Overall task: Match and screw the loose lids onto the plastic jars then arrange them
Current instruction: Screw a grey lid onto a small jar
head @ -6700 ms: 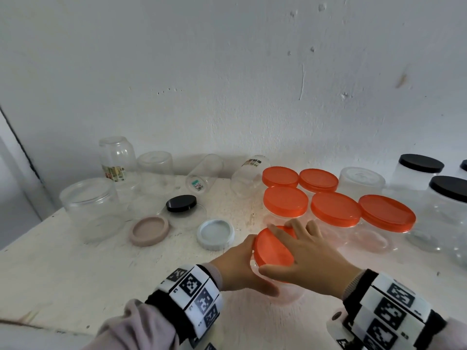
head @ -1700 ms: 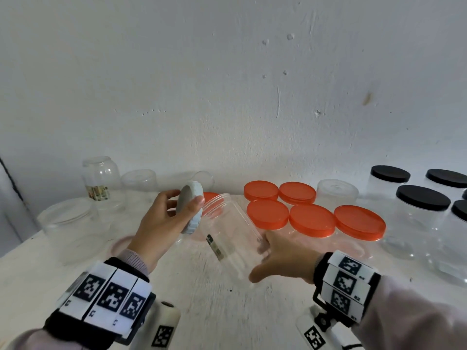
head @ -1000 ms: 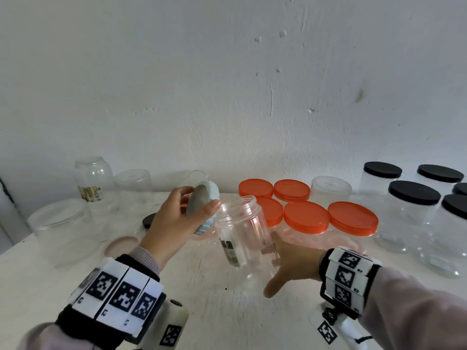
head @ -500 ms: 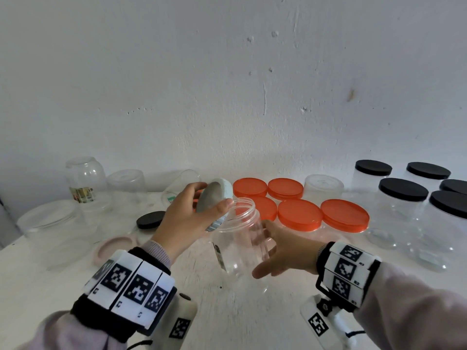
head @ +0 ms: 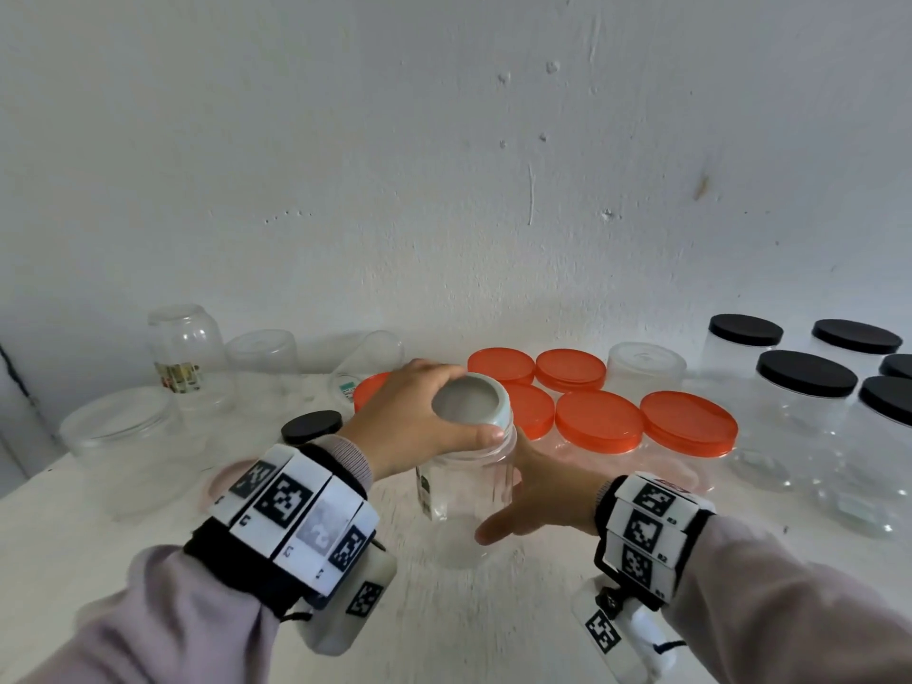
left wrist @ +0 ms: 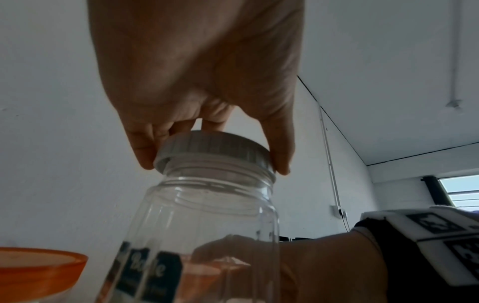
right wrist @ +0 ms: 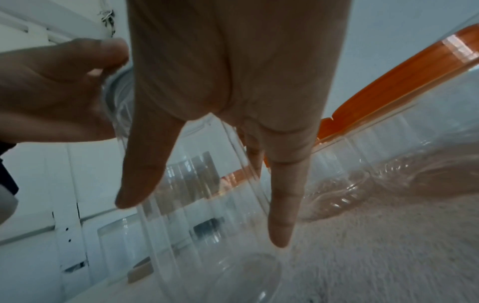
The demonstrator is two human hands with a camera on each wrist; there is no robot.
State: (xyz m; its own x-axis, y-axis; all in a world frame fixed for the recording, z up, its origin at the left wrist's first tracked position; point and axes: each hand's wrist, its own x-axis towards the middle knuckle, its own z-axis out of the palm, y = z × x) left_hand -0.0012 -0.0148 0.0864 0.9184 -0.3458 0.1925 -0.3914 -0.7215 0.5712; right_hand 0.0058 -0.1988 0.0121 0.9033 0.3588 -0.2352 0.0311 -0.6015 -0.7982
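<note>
My left hand (head: pixel 404 422) seats the white lid (head: pixel 471 404) on the jar (head: pixel 466 491) my right hand (head: pixel 538 496) grips; next, twist it.

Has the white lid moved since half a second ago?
Yes. The left hand has brought the white lid from beside the jar's mouth onto the clear jar, level on top, judged against the orange-lidded jars behind.
</note>
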